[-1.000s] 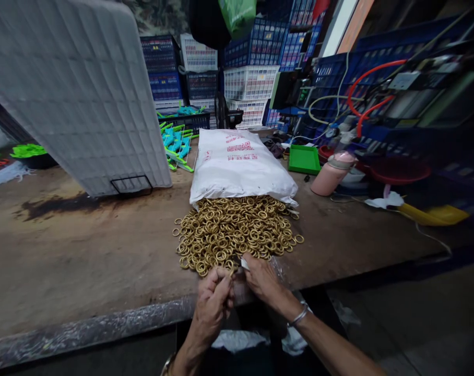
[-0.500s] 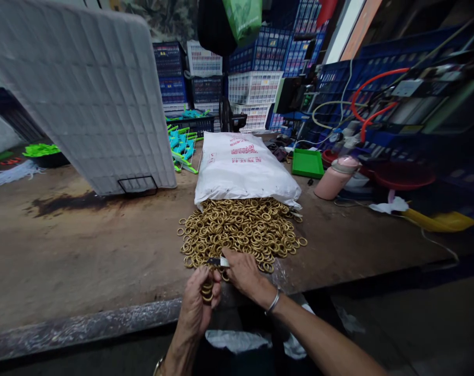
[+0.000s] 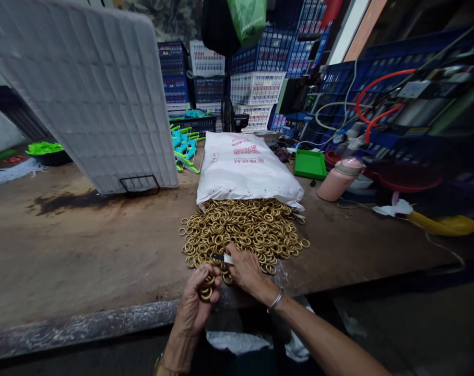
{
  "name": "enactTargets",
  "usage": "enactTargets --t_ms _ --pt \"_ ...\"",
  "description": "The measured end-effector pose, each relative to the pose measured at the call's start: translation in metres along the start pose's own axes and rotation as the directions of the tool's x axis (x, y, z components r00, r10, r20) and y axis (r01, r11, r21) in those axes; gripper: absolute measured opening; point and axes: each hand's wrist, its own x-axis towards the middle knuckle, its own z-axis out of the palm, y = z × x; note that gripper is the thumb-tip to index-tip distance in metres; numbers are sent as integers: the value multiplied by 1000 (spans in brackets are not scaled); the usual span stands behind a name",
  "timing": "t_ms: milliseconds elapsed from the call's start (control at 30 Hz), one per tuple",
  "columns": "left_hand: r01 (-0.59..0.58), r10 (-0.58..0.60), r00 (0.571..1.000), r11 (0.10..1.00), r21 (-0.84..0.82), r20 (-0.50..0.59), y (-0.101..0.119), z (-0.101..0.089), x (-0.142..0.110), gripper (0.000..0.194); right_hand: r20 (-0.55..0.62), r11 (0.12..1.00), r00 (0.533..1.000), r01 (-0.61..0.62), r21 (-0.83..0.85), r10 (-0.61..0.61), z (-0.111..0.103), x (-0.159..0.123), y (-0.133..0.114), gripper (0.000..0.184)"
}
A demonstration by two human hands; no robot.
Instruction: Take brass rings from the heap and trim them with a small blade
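Observation:
My left hand [image 3: 196, 297] is curled around several gold rings [image 3: 206, 290] near the table's front edge. Between the fingers and thumb of my right hand [image 3: 249, 271] is a small knife-like tool [image 3: 226, 258], with a flat dark end and a white part by the fingers. That dark end points left, just above my left fingertips. Both hands are at the near side of a heap of gold rings [image 3: 245, 227], which spills from the mouth of a white sack [image 3: 248, 175] with red print. My right palm is hidden from view.
A tall pale padded panel [image 3: 104, 104] stands on the wooden table [image 3: 84, 261] at left. Turquoise and green plastic pieces [image 3: 185, 146] lie behind it. On the right are a green tray [image 3: 310, 164], a pink bottle [image 3: 336, 180] and a yellow scoop-like thing [image 3: 444, 224]. Stacked crates [image 3: 256, 87] fill the back.
My right hand has moved left with the tool, over toward my left hand. My left hand has shifted left and turned, so the rings in it show. The view has shifted slightly.

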Motion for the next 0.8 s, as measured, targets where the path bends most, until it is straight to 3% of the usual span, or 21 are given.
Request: enactTargets --t_ms 133,233,333,400,567,667,800 --pt "0 0 1000 1000 18 -17 -1 2 3 20 -11 994 998 -54 96 55 -3 1 4 22" --pt "-41 45 999 993 111 -29 -6 5 7 24 -29 932 994 -89 352 106 -7 3 7 7" --pt "-96 121 990 950 297 -69 -13 6 10 27 60 717 990 -135 684 129 -13 3 10 9" --pt "-116 168 982 896 428 -85 -17 6 11 27 153 544 983 -186 818 105 -17 0 10 8" --pt "-142 222 974 766 627 -51 -22 12 11 38 402 191 915 -387 902 -46 -23 -11 5 15" --pt "-193 235 972 743 641 20 -22 12 10 37 452 94 884 -444 891 -115 -25 -15 2 16" --pt "-238 264 963 732 639 56 -23 7 8 29 493 41 853 -494 868 -169 -26 -18 -1 14"
